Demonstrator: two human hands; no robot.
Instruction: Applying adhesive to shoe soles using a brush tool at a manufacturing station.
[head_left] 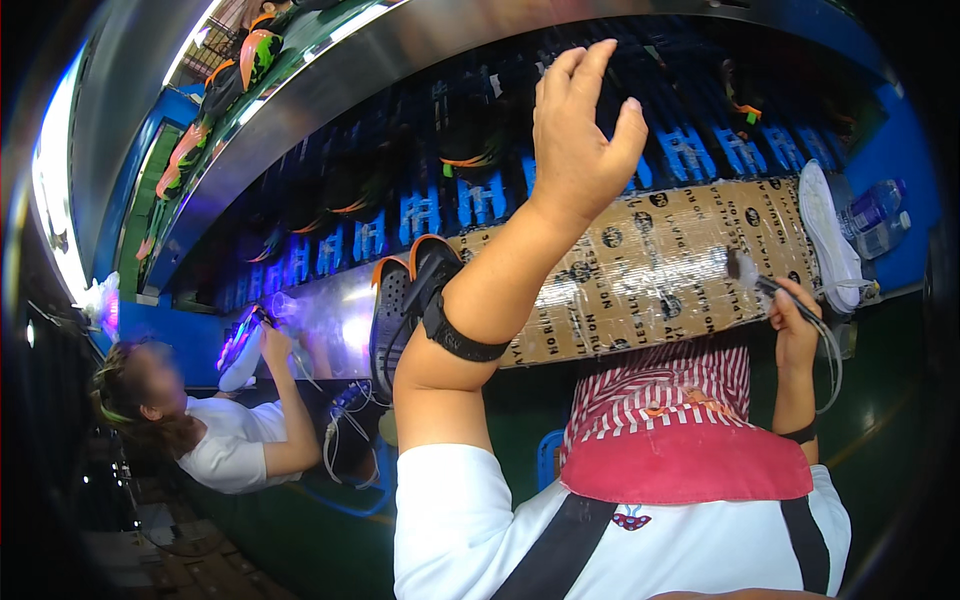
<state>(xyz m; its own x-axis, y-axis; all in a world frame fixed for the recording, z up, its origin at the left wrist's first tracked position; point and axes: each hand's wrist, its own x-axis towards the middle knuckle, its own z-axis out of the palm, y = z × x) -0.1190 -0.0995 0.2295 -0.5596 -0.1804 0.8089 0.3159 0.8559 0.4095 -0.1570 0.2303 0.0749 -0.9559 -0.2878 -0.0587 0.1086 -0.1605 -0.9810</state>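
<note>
My left hand (585,130) is raised over the far edge of the work surface, in front of the row of blue holders (480,198). Its fingers and thumb are stretched apart, and nothing shows in them. At the right, my right hand (795,325) grips a dark-handled brush (768,285) with thin clear tubing (832,365) trailing from it. The bristle end points up and left, just over the taped cardboard (640,270). A pair of dark shoes with orange edging, one of them perforated (388,310), stands left of my left forearm.
A white sole-shaped piece (825,230) lies at the cardboard's right end, beside clear plastic bottles (880,220). Orange, black and green shoes (260,52) line an upper shelf. At left, a co-worker (235,435) holds a shoe (240,350) under purple light. A metal ledge (420,45) overhangs the holders.
</note>
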